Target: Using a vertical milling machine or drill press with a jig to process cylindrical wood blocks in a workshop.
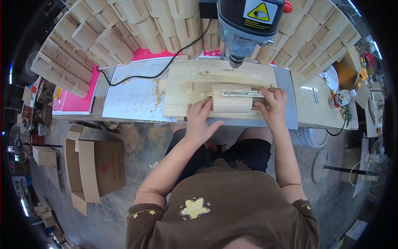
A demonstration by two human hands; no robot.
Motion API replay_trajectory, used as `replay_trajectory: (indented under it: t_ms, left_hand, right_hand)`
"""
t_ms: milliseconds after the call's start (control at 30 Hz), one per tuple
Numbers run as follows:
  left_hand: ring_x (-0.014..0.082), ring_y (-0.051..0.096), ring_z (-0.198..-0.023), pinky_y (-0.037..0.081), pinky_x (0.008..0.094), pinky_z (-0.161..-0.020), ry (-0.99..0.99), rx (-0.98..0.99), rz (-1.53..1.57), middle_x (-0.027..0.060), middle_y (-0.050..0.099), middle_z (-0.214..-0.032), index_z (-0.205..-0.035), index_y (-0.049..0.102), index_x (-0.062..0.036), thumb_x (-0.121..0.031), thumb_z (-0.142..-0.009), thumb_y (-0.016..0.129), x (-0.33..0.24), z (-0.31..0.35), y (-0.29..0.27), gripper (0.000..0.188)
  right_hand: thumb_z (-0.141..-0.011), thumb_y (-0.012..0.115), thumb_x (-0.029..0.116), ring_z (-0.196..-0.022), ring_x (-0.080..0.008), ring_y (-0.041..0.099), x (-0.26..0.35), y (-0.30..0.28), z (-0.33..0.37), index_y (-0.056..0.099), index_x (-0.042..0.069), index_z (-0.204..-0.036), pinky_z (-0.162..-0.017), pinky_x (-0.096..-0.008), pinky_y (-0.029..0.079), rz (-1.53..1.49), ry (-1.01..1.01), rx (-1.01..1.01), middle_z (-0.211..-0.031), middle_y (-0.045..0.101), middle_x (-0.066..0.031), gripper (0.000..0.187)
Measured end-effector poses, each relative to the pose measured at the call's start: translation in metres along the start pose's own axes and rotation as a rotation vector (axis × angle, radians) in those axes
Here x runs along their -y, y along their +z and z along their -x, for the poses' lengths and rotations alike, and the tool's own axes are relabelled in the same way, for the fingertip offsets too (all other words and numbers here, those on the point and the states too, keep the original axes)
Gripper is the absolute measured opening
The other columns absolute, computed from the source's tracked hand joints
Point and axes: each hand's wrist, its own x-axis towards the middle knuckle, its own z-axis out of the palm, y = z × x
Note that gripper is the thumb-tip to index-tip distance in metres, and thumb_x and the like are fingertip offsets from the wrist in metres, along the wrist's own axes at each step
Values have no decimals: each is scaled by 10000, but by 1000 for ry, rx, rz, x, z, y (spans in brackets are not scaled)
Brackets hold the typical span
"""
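A pale wooden block (232, 106) with a rounded face lies on a wooden jig board (178, 97) on the bench. Along its upper side runs a narrow, light ruler-like strip (236, 93) with dark marks. My right hand (275, 107) has its thumb and forefinger closed around the strip's right end, by the block's end. My left hand (200, 122) rests at the block's left end, fingers stretched out and thumb apart. Above and behind the block hangs a bench drill (244, 37), its chuck (236, 61) pointing down beyond the strip.
Rows of grooved wooden blocks (149, 33) stand stacked behind the bench, left and right of the drill. A black cable (166, 68) crosses the white board. A jar (340, 98) stands on the right side. An open cardboard box (105, 166) sits on the floor at left.
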Motion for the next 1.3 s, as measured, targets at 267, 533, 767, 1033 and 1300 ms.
replay_trajectory:
  t_ms: [267,533,767,1033,1300]
  left_hand:
    - [289,494,-1034,283,448,-937,-93,-67,-258,99,580,-1036,-1204,555,-79,-355,-573,794,20,-44,15,729]
    - [247,499,-967,300,442,-897,-38,-89,-204,25,581,-908,-1107,624,-122,-339,-569,790,57,-54,6,603]
    - [223,515,-869,336,384,-823,-38,-58,-198,1,551,-797,-1021,654,-130,-301,-583,790,54,-58,3,489]
    - [217,528,-842,336,383,-815,-47,-23,-178,10,545,-791,-1090,644,-130,-305,-586,791,61,-56,5,553]
    - [218,530,-831,338,383,-808,-80,-18,-154,14,539,-777,-1076,651,-123,-289,-586,794,59,-55,4,536]
  right_hand:
    - [-606,785,154,-979,-326,463,-13,33,-42,646,145,-1044,-859,-417,414,73,3,-24,-969,584,-92,459]
    - [-659,759,135,-1026,-335,471,-4,41,-47,622,156,-1127,-889,-410,418,34,-27,-1,-1037,572,-103,488]
    - [-860,624,153,-1118,-266,487,-7,-20,-126,439,23,-1289,-908,-355,429,-387,-108,-466,-1174,514,-138,484]
    - [-865,491,258,-777,-396,591,38,-67,-226,613,-29,-824,-679,-406,461,-35,-54,-253,-800,601,-255,315]
    - [-879,545,201,-632,-314,582,79,-90,-122,622,69,-778,-575,-359,450,225,-27,-154,-666,584,-164,184]
